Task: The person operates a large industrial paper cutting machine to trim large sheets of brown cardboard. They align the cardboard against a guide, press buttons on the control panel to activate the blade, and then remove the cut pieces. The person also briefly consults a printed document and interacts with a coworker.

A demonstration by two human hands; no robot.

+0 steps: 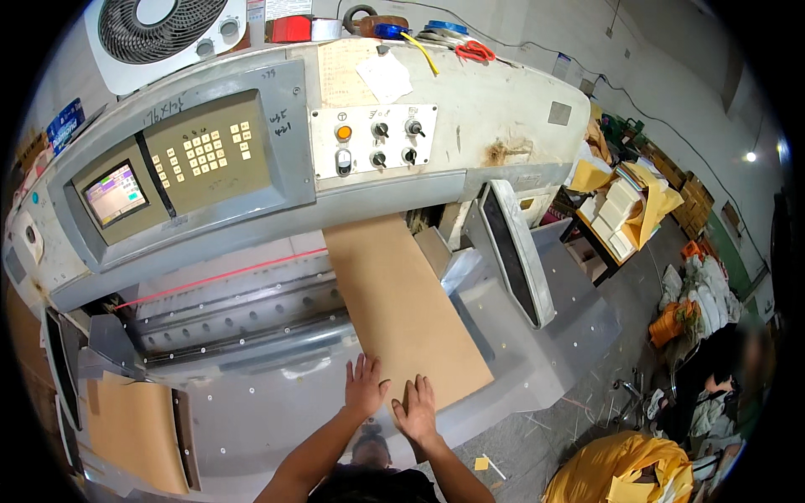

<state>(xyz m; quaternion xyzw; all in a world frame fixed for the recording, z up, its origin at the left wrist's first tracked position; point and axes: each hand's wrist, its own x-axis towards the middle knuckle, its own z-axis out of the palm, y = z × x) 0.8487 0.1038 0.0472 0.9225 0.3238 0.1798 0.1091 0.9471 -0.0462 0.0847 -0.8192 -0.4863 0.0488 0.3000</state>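
A long brown kraft paper sheet or stack (411, 310) lies on the metal table of a large paper cutting machine. Its far end runs under the machine's front housing, where it is hidden. My left hand (366, 386) rests at the paper's near left edge, fingers stretched out. Beside it, my right hand (417, 409) lies flat near the paper's front edge with fingers apart. Neither hand grips anything. To the left of the paper, a red light line (226, 275) crosses the bed beneath the housing.
More brown paper (134, 432) lies at the table's left end. A dark-faced side guard (513, 256) rises right of the sheet. Above are a control panel (201, 159) and switches (375, 141). A yellow sack (625, 469) and a seated person (713, 377) are at the right.
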